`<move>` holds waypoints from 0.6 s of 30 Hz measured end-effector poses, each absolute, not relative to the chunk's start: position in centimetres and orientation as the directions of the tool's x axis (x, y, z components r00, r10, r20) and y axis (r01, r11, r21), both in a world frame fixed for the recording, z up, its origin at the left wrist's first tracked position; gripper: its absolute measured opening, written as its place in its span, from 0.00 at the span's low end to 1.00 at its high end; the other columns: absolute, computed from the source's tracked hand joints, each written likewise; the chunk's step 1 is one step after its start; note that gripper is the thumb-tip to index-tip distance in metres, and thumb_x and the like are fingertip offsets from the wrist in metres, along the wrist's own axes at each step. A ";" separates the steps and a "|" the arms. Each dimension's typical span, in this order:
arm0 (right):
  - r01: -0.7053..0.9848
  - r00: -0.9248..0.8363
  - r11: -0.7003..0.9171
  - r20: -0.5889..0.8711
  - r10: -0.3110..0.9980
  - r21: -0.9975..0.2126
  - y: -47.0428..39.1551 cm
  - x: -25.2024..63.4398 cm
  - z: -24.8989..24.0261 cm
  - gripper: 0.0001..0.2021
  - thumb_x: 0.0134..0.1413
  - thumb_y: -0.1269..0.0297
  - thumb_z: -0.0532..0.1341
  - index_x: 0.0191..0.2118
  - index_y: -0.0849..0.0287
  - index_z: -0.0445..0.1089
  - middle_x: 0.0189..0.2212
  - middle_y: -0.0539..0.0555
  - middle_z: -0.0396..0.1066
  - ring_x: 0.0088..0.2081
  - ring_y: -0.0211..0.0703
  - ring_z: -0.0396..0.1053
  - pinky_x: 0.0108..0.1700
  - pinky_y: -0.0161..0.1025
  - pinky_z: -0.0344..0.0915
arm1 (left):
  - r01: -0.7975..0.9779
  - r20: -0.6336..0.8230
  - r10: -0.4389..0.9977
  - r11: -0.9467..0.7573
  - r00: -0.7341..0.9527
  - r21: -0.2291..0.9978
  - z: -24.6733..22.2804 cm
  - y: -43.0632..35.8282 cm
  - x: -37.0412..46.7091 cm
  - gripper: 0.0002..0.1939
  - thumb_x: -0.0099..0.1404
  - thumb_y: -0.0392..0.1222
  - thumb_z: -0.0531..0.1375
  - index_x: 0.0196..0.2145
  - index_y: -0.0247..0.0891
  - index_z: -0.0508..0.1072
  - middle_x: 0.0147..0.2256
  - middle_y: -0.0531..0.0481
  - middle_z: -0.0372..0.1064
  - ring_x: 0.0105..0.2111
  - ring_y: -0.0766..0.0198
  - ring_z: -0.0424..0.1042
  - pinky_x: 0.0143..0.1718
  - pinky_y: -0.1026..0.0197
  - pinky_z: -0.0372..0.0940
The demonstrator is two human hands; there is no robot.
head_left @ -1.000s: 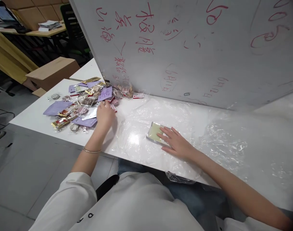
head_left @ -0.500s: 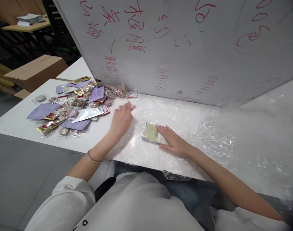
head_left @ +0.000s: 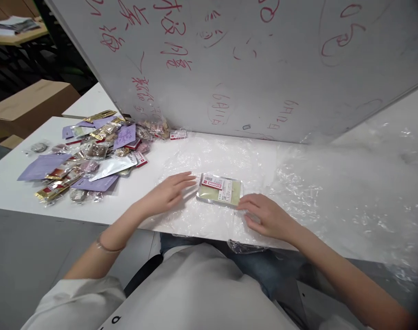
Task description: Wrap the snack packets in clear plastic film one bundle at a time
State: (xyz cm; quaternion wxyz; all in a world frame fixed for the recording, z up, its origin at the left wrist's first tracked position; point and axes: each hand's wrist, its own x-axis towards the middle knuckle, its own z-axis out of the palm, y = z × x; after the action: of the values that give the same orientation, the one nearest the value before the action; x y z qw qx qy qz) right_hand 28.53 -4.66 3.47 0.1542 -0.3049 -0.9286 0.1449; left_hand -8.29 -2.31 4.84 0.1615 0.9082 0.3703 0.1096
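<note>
A flat green packet [head_left: 235, 191] with silver edges and a white printed label lies on clear plastic wrap in front of me. On its left half rests a small red-and-white packet [head_left: 213, 182] with a barcode. My left hand [head_left: 172, 190] is just left of the packets, fingers stretched out and holding nothing. At the green packet's right end, my right hand [head_left: 265, 215] has its fingers apart, the fingertips at or very near the packet's corner. Whether they touch it I cannot tell.
A heap of snack packets, with a purple pouch [head_left: 44, 166] and a silver pouch [head_left: 113, 166], covers the table's left part. Clear plastic wrap [head_left: 349, 197] spreads over the right. A whiteboard [head_left: 209, 68] stands behind. A cardboard box [head_left: 33, 103] is at the far left.
The small red-and-white packet now lies on the green packet. My left hand has come down and right, its fingers now extended. My right hand has drawn back off the packet's top. The view has shifted.
</note>
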 end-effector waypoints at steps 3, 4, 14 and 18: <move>0.585 -0.775 0.764 0.091 0.625 -0.272 -6.0 31.8 3.2 0.32 0.51 0.82 0.50 0.61 0.53 0.65 0.57 0.57 0.70 0.60 0.54 0.66 0.54 0.54 0.71 | 0.754 0.043 0.780 -0.617 0.625 0.227 4.9 -3.5 -13.8 0.33 0.68 0.25 0.42 0.63 0.48 0.65 0.66 0.51 0.58 0.67 0.55 0.54 0.65 0.42 0.56; 0.626 -0.754 0.742 0.057 0.655 -0.242 -6.3 32.9 3.1 0.37 0.49 0.84 0.50 0.65 0.53 0.61 0.61 0.57 0.66 0.63 0.55 0.62 0.57 0.56 0.69 | 0.778 0.017 0.792 -0.602 0.610 0.178 4.6 -3.8 -15.3 0.35 0.67 0.24 0.42 0.65 0.51 0.63 0.68 0.52 0.53 0.69 0.53 0.50 0.66 0.39 0.53; 0.665 -0.711 0.680 0.015 0.703 -0.309 -6.1 34.4 3.2 0.33 0.58 0.66 0.61 0.68 0.41 0.57 0.72 0.49 0.44 0.72 0.59 0.40 0.69 0.66 0.45 | 0.665 0.023 0.670 -0.739 0.742 0.104 3.4 -3.3 -16.9 0.32 0.73 0.32 0.50 0.67 0.62 0.55 0.70 0.59 0.48 0.70 0.56 0.48 0.70 0.44 0.44; 0.566 -0.736 0.704 0.123 0.666 -0.429 -6.1 33.2 2.9 0.18 0.62 0.61 0.61 0.56 0.42 0.72 0.68 0.48 0.55 0.71 0.57 0.45 0.69 0.64 0.47 | 0.629 0.056 0.684 -0.697 0.728 0.343 3.1 -3.3 -15.7 0.21 0.72 0.47 0.55 0.62 0.56 0.67 0.67 0.54 0.56 0.68 0.52 0.54 0.69 0.42 0.49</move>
State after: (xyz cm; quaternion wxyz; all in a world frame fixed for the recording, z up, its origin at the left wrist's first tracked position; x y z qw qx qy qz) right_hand 33.25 -6.11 2.88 0.1355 -0.3371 -0.9131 0.1848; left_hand -15.72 -3.27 3.12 0.1522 0.9168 0.3580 0.0899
